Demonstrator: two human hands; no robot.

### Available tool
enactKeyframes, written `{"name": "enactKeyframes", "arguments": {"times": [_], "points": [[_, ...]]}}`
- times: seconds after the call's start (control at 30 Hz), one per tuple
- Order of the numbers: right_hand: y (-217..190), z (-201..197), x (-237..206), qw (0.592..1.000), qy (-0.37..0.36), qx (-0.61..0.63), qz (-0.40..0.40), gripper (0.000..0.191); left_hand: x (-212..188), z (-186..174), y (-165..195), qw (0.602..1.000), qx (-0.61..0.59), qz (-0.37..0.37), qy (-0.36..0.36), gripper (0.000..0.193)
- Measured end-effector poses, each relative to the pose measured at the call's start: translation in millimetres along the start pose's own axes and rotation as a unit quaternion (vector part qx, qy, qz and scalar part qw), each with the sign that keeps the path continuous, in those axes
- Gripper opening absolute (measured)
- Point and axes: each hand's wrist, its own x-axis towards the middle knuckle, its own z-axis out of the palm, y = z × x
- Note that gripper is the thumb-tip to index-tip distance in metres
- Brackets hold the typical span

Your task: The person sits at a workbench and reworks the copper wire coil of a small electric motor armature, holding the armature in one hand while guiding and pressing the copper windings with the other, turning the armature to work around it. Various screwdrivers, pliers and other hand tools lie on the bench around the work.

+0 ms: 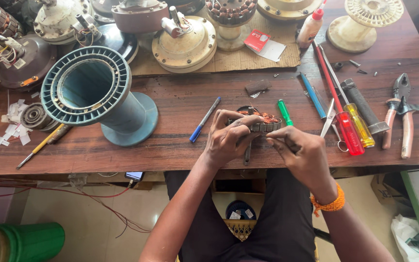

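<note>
Resting near the front edge of the wooden table, a small round stator ring shows grey metal laminations around its rim and copper-coloured winding on top. It lies flat, its axis pointing up; its visible rim runs from nine to three o'clock. The left hand clenches the ring's nine o'clock side, fingers curled over the top. The right hand pinches something thin at the ring's five o'clock edge; what it is I cannot tell. A blue pen lies at nine o'clock of the ring, a green screwdriver at two o'clock.
</note>
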Motion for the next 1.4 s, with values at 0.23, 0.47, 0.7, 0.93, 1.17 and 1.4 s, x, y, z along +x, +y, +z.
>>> {"name": "enactKeyframes", "arguments": {"times": [0.23,0.47,0.7,0.93,1.17,1.4], "points": [[8,-1,4,0.998,0.018,0.053,-0.025,0.012,0,0,1,1.0,0.007,-0.007,-0.006,0.05],[5,-16,8,0.999,0.011,-0.034,0.017,0.009,0,0,0,1.0,-0.01,-0.017,-0.011,0.053],[8,-1,-5,0.997,-0.021,-0.012,-0.076,0.014,1,-1,-1,1.0,-0.009,0.0,-0.013,0.05],[21,24,-21,0.994,0.001,0.109,0.027,0.011,2,-12,7,0.989,0.114,0.087,-0.043,0.021],[7,1,-11,0.999,-0.006,0.029,0.014,0.012,-3,-1,1,0.997,0.046,0.05,0.029,0.022],[-23,-4,25,0.994,-0.004,-0.006,-0.108,0.011,-10,3,-2,0.998,0.009,0.0,0.062,0.022]]}}
